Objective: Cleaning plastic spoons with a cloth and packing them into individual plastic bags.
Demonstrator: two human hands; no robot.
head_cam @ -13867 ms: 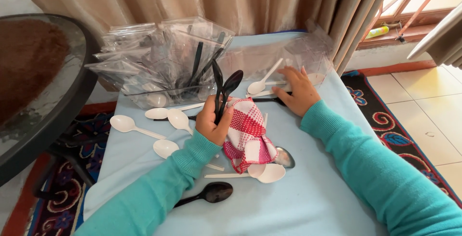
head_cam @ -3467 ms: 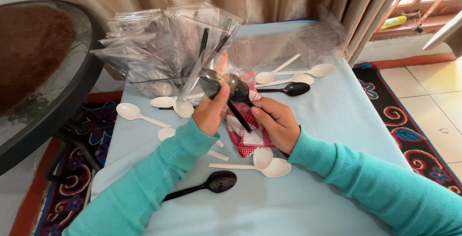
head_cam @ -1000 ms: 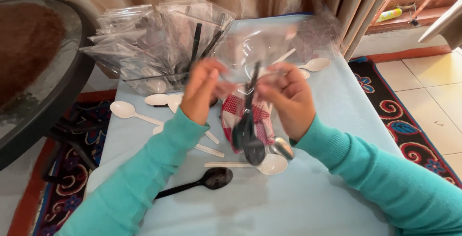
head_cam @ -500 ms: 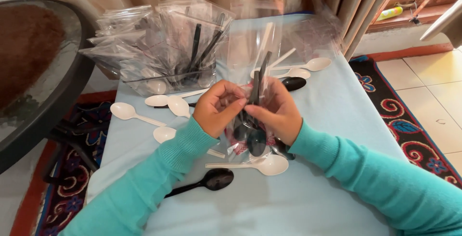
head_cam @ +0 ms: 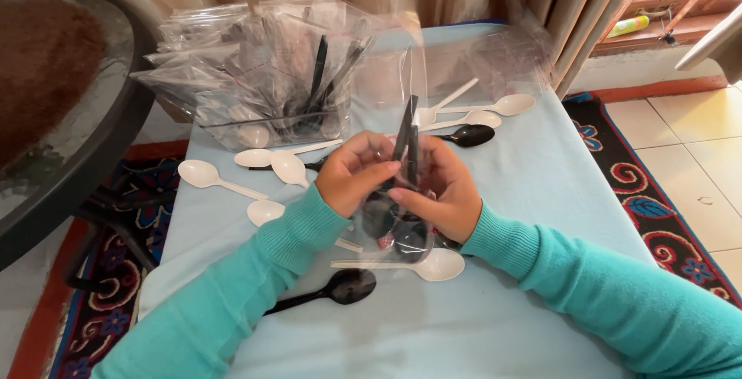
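My left hand (head_cam: 354, 175) and my right hand (head_cam: 442, 190) both grip a clear plastic bag (head_cam: 393, 147) held upright over the middle of the light blue table (head_cam: 541, 193). Inside the bag stand black plastic spoons (head_cam: 406, 135), bowls down, handles up. The bag's open top reaches above my fingers. A white spoon (head_cam: 421, 265) and a black spoon (head_cam: 332, 290) lie just below my hands.
A clear bin (head_cam: 267, 93) stuffed with filled plastic bags stands at the back left. Loose white spoons (head_cam: 232, 178) lie left, more white and one black spoon (head_cam: 471, 120) back right. A round glass table (head_cam: 69, 124) stands left; curtains behind, patterned rug and tiled floor right.
The bag with black spoons has come lower and closer to the table, and both hands have closed in around its lower part. The red checked cloth is now hidden behind my hands.
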